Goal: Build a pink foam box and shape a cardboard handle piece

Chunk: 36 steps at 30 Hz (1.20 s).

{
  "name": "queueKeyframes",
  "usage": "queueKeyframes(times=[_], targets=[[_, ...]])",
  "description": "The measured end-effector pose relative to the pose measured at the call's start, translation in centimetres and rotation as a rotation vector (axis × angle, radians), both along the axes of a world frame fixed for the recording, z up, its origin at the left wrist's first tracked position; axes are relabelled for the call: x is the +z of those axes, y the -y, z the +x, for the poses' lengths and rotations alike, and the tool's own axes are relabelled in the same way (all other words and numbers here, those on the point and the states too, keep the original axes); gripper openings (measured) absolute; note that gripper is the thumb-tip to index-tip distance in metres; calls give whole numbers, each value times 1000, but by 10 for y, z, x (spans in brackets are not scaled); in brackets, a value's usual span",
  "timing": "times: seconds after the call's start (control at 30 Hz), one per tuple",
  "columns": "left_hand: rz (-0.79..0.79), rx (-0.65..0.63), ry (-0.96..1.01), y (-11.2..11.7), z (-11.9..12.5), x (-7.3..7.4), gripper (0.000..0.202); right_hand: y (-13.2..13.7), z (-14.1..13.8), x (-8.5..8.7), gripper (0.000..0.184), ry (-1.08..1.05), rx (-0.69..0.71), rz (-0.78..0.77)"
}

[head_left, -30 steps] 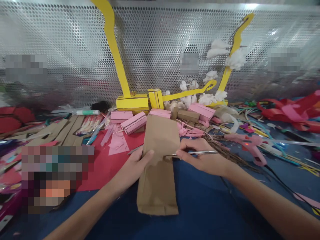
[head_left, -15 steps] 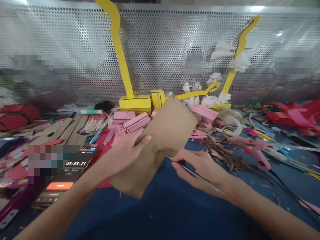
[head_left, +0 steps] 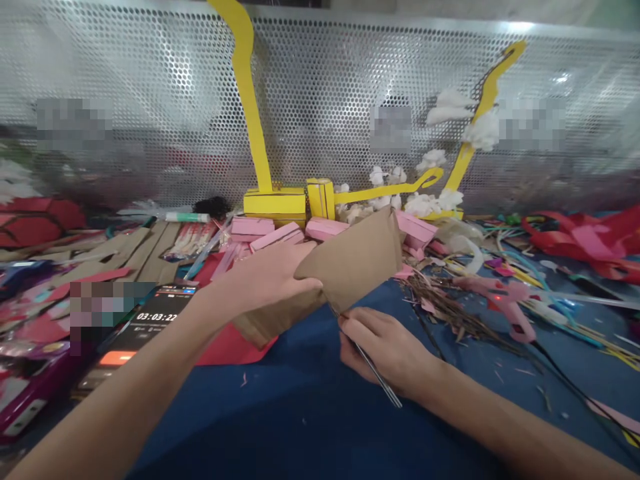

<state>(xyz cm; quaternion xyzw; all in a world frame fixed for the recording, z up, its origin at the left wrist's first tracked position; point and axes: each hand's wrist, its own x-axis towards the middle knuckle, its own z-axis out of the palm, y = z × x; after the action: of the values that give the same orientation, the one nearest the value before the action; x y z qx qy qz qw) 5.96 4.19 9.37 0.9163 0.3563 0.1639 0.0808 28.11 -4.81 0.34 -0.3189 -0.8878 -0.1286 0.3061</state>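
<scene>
My left hand (head_left: 283, 277) is closed on a brown cardboard piece (head_left: 363, 257), thumb on its near face, fingers hidden behind. The cardboard is held up off the table, tilted, with a bend near my thumb; its lower part slants down to the left. Pinched in my right hand (head_left: 383, 347) is a thin silver craft knife or similar slim metal tool (head_left: 377, 377). Its tip meets the lower edge of the cardboard, and its back end points down toward me. The tip itself is mostly hidden by my fingers.
Yellow card boxes (head_left: 274, 202) and pink boxes (head_left: 253, 229) stand along the perforated metal panel (head_left: 320, 87). A pink hot glue gun (head_left: 505, 300) with a black cord lies right, beside twigs (head_left: 445, 313). At left are a phone (head_left: 145, 327) and cardboard strips (head_left: 150, 250).
The cardboard has turned flatter and now bends near my left thumb. My right hand has shifted slightly down, and the tool points more steeply toward me.
</scene>
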Motion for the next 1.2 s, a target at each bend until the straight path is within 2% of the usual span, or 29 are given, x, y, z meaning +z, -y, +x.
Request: queueKeyframes(times=[0.17,0.37,0.67,0.87,1.2], targets=[[-34,9,-20,-1,-3,-6,29,3,3,-4,16,75,42,29],[-5,63,-11,8,-15,-17,31,12,-1,5,18,196,41,55],[12,54,-98,12,-16,-16,36,21,1,13,22,310,-4,81],[22,67,-88,12,-17,-19,37,26,-3,17,28,281,-8,64],[25,51,-86,14,-14,-16,33,25,-7,25,29,283,2,24]])
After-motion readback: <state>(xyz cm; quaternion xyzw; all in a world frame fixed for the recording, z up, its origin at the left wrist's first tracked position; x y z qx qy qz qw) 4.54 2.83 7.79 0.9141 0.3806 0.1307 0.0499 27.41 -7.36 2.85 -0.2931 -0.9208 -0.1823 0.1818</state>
